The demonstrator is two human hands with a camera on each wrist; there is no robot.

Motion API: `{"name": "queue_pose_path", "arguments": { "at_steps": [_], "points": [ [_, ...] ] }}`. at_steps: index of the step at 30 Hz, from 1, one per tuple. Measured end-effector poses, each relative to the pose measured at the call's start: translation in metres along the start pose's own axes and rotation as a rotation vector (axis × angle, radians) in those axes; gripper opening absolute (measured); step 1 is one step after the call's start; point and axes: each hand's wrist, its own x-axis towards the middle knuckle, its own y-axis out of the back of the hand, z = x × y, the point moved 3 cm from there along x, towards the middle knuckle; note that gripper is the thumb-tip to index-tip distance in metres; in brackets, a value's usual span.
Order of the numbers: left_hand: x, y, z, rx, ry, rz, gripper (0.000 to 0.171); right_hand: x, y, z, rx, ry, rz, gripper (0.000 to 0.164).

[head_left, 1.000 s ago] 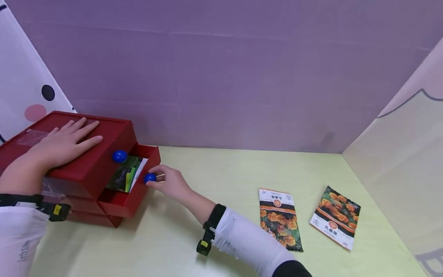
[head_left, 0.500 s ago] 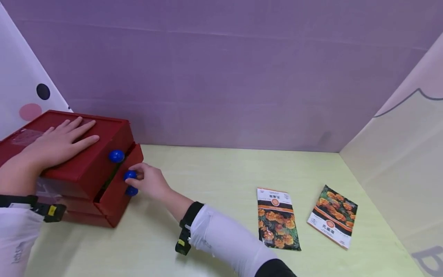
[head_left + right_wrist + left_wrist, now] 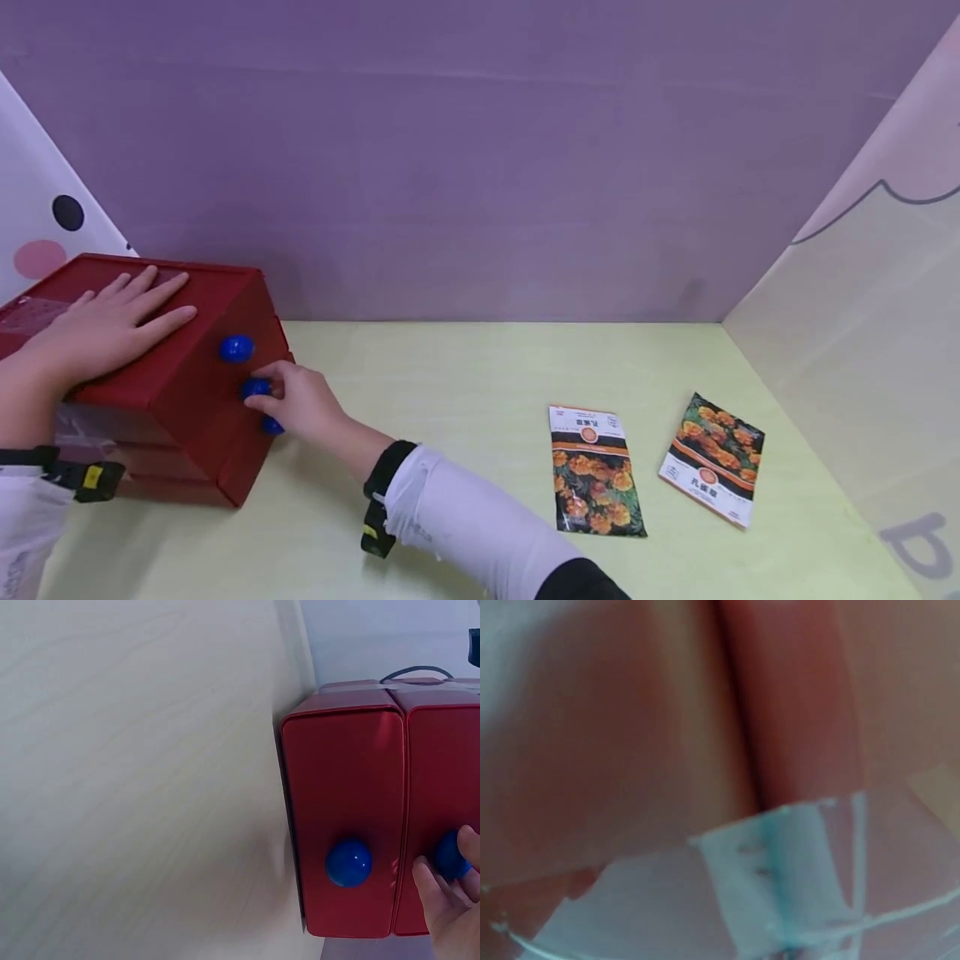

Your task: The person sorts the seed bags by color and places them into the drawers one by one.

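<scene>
A red drawer box (image 3: pixel 210 400) with blue round knobs stands at the left of the table. On its top lies my left hand (image 3: pixel 101 333), palm down with fingers spread. My right hand (image 3: pixel 303 404) pinches the middle drawer's knob (image 3: pixel 255 387) between thumb and fingers. Above that is the upper knob (image 3: pixel 237 348), and below it the lower knob (image 3: pixel 272 427), partly hidden by the hand. In the right wrist view the middle drawer front (image 3: pixel 442 765) looks about level with the bottom drawer front (image 3: pixel 345 780). The left wrist view is blurred, showing reddish surfaces and clear tape.
Two seed packets with orange flowers lie on the table to the right, one nearer the middle (image 3: pixel 597 471) and one farther right (image 3: pixel 712 460). A purple wall (image 3: pixel 480 192) closes off the back. Pale tabletop (image 3: pixel 435 375) lies between box and packets.
The middle drawer, open with packets showing inside one second ago, has slid left into the box, pushed by my right hand on its knob. My left hand stays on top of the box.
</scene>
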Motion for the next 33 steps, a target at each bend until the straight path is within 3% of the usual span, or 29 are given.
{"name": "queue_pose_path", "arguments": {
  "at_steps": [9,14,19,33],
  "points": [
    [-0.006,-0.003,-0.002,-0.006,0.024,-0.016,0.078,0.000,-0.001,0.002,0.022,-0.013,-0.057,0.041],
    [-0.004,0.001,0.001,0.001,0.022,-0.012,0.079,0.000,0.014,-0.011,0.073,0.016,-0.090,0.056],
    [-0.002,0.003,0.002,0.005,0.026,-0.014,0.079,-0.005,0.028,-0.029,0.045,0.083,-0.087,0.070],
    [0.002,0.006,0.006,0.008,0.021,-0.022,0.079,-0.004,0.042,-0.045,-0.078,0.158,0.046,0.047]
  ]
}}
